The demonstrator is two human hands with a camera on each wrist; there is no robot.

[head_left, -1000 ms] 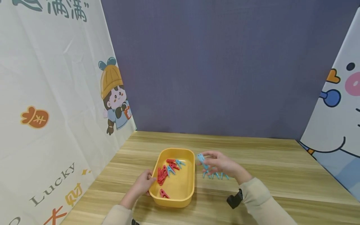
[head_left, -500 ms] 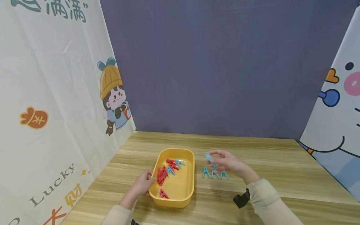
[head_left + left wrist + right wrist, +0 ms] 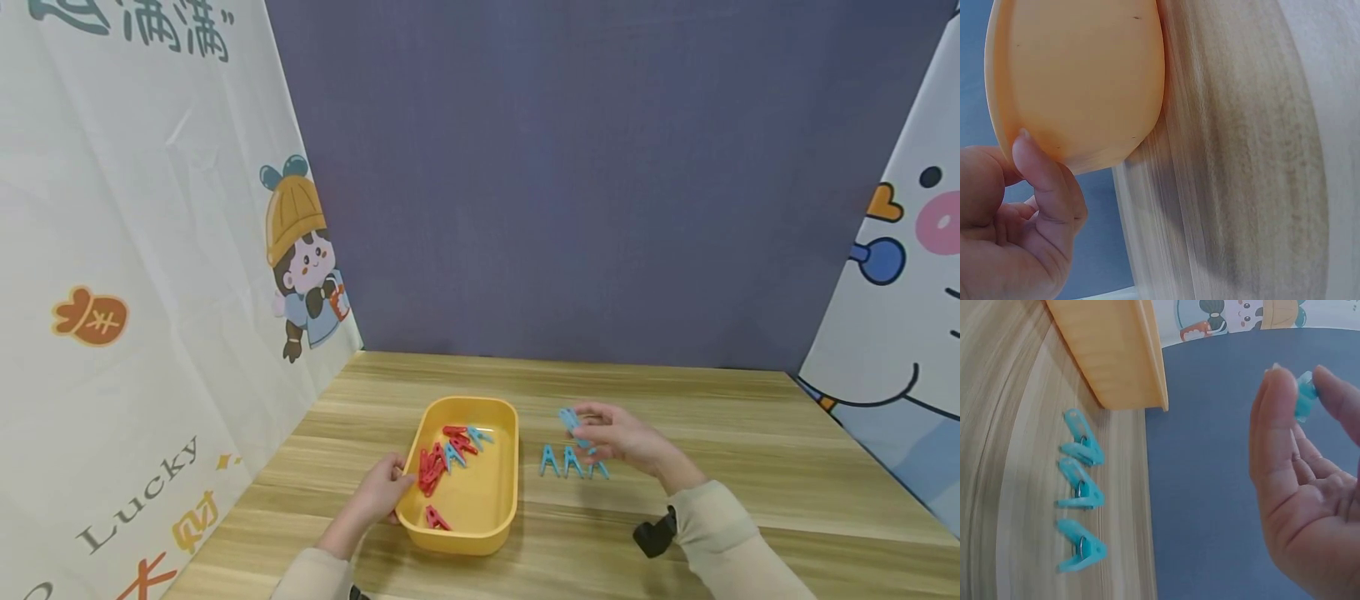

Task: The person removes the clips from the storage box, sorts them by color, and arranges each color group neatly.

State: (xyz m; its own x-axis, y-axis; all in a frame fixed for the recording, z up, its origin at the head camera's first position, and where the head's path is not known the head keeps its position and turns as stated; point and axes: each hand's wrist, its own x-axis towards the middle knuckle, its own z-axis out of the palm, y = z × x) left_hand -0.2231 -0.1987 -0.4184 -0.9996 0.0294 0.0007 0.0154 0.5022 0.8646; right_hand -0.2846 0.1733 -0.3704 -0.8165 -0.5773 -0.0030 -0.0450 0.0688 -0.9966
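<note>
At the left side of a yellow tray [image 3: 480, 542], my left hand [image 3: 381, 489] grips its rim; the left wrist view shows thumb and fingers [image 3: 1047, 178] pinching the wall. Inside lie several red clothespins [image 3: 432, 467] and two blue clothespins [image 3: 453, 455]. My right hand [image 3: 626, 437] pinches another blue clothespin [image 3: 572, 421] between thumb and fingers, held above the table. Below it, three blue clothespins stand in a row on the wood, the left one [image 3: 550, 460] nearest the tray. In the right wrist view the held clothespin [image 3: 1305, 397] is mostly hidden by the fingers.
The wooden table [image 3: 675, 400] runs back to a dark blue-grey partition [image 3: 555, 183]. Printed white panels stand at the left [image 3: 172, 250] and right [image 3: 885, 333]. The tray's right wall lies a short way left of the clothespin row.
My right hand has moved to the right, away from the tray, carrying the blue clothespin over the row, whose clothespins now show more fully. My left hand and the tray stay in place.
</note>
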